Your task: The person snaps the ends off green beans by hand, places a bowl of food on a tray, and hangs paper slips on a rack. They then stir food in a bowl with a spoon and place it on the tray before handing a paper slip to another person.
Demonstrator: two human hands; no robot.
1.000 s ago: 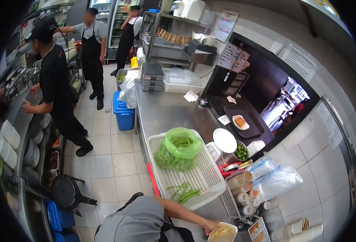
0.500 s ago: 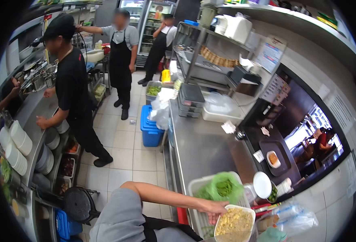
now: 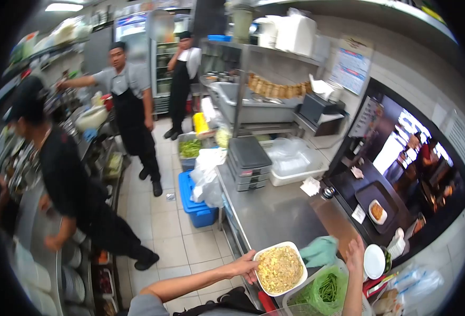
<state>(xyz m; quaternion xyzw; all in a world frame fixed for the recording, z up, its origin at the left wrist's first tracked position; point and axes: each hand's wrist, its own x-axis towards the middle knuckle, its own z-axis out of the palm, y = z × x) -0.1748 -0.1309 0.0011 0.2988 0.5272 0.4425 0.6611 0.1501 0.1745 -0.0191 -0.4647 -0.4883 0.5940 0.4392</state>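
My left hand (image 3: 247, 266) grips the left rim of a white square bowl (image 3: 302, 278) filled with fried rice (image 3: 280, 267), yellow egg bits showing in it. The bowl is held level above the front edge of the steel worktop. My right hand (image 3: 355, 256) is raised at the right with its fingers stretched out, and nothing shows in it. A green cloth (image 3: 319, 251) lies between the bowl and that hand, in front of the worktop. Below my right hand, a green plastic bag of cut green vegetables (image 3: 327, 287) sits in a white bin (image 3: 294, 298).
Steel worktop (image 3: 259, 210) runs ahead, with stacked grey-lidded containers (image 3: 248, 163). At the serving hatch a tray (image 3: 367, 197) carries a dish of food (image 3: 377, 211). A white round lid (image 3: 374, 262) stands at the right. A blue bin (image 3: 198, 213) is on the floor; three co-workers stand to the left and beyond.
The rice bowl has moved left and up with my left hand. My right hand and the green cloth have come up into view beside it. The nearest co-worker has shifted left in view.
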